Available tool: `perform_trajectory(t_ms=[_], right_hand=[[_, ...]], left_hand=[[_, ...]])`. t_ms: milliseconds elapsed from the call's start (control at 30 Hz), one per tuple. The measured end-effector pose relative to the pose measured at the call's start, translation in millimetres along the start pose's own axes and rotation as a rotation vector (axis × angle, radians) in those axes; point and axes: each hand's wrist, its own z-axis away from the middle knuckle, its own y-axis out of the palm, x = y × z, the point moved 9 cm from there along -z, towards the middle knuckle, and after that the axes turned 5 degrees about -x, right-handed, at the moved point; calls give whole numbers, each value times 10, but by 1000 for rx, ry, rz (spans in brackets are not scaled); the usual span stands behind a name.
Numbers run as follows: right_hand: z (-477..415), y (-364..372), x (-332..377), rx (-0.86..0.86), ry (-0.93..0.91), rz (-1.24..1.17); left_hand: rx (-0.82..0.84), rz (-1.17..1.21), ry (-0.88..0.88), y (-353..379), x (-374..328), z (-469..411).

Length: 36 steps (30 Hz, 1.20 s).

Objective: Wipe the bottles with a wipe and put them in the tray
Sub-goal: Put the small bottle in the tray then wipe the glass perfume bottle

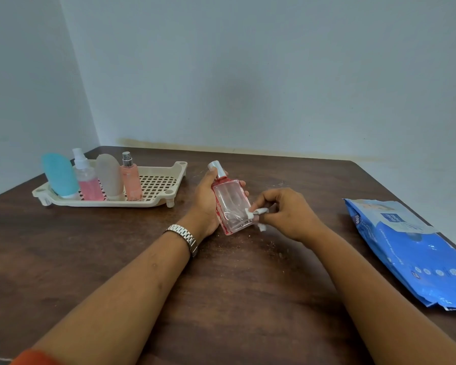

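Head view: left grip (204, 204) curls round the tilted pink bottle (231, 204), held over the worktop (221, 299) right of the tray (148, 203). Right grip (287, 214) pinches a balled wipe (256, 212) against the bottle's lower corner. Risks: wet glass may slip from the one-handed hold, the wipe may shred, and placing it could topple the four tray bottles (108, 180).

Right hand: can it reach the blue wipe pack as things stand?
Probably yes: only bare table lies between the right hand and the wipe pack, though it is pinching a wipe at the bottle.
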Motion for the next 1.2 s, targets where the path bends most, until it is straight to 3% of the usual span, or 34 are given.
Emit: perform_trajectory(t_ms=[133, 367, 533, 767, 933, 1100, 1200], right_hand=[[15, -15, -45, -29, 18, 17], [41, 122, 147, 144, -51, 92], [21, -38, 26, -37, 13, 4], [46, 177, 287, 51, -115, 151], [17, 7, 203, -201, -86, 97], [187, 268, 672, -149, -374, 229], [173, 266, 660, -64, -356, 233]], left_hand=[[5, -31, -29, -10, 38, -21], [-34, -49, -63, -92, 93, -85], [-51, -54, -38, -87, 93, -97], [-81, -14, -61, -112, 75, -80], [-70, -52, -89, -85, 103, -75], [-132, 42, -89, -111, 93, -96], [-129, 20, -64, -103, 71, -72]])
